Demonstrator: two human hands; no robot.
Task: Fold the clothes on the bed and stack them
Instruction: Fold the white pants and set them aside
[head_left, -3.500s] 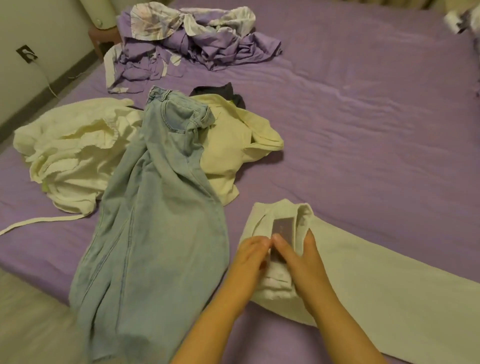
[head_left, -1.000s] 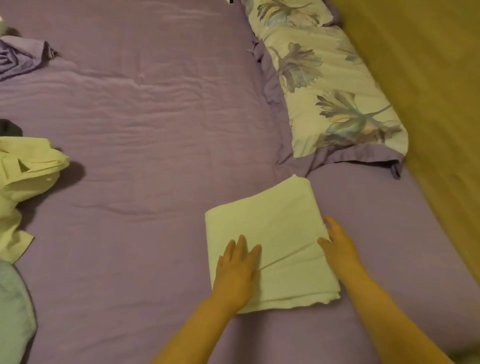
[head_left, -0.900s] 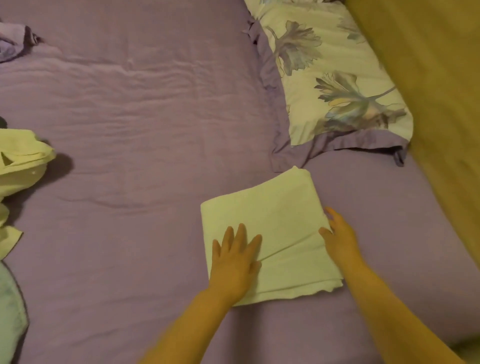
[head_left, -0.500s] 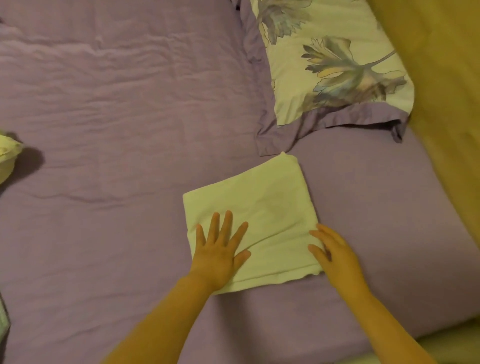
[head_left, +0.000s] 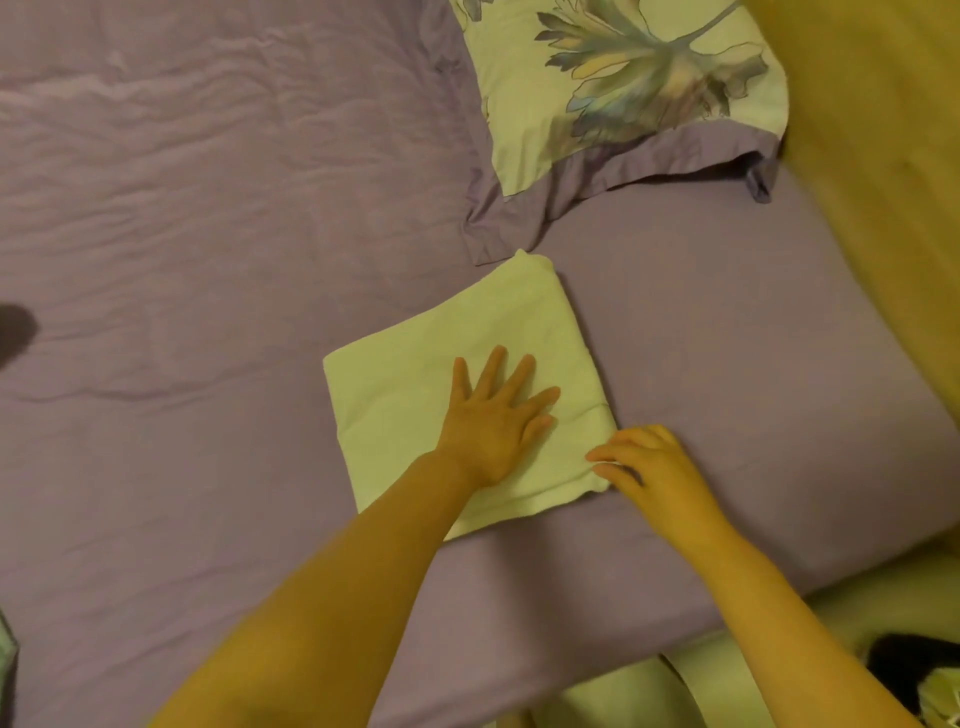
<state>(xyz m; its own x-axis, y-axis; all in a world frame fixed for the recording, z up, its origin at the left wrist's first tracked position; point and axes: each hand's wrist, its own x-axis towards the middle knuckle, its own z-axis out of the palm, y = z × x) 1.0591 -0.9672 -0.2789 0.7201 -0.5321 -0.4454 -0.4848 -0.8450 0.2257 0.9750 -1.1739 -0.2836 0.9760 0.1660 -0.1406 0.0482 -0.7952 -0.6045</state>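
Nearest the camera, two bare forearms reach up from the lower edge over the purple bed sheet (head_left: 208, 291). The left hand (head_left: 493, 415) lies flat on the folded pale garment (head_left: 415, 395), fingers straight and spread, pressing the cloth down. Half a second ago it rested near the garment's near left corner; now it sits further right, toward the middle of the square. The right hand (head_left: 654, 473) is at the garment's near right corner, its fingers bent and touching the edge of the cloth; whether it pinches the corner or only nudges it, the view does not settle. Earlier it sat at the same right edge, so it has barely shifted along the cloth.

The folded pale garment lies on the sheet as a neat tilted square, near the bed's near right edge, its far corner pointing at the pillow. It keeps the same shape and place on the bed as before.

Beyond it, the floral pillow (head_left: 623, 88) with its purple border lies at the top, its near corner just beside the garment's far corner. The view has swung since the earlier picture, so the pillow sits higher and is cut off more at the top.
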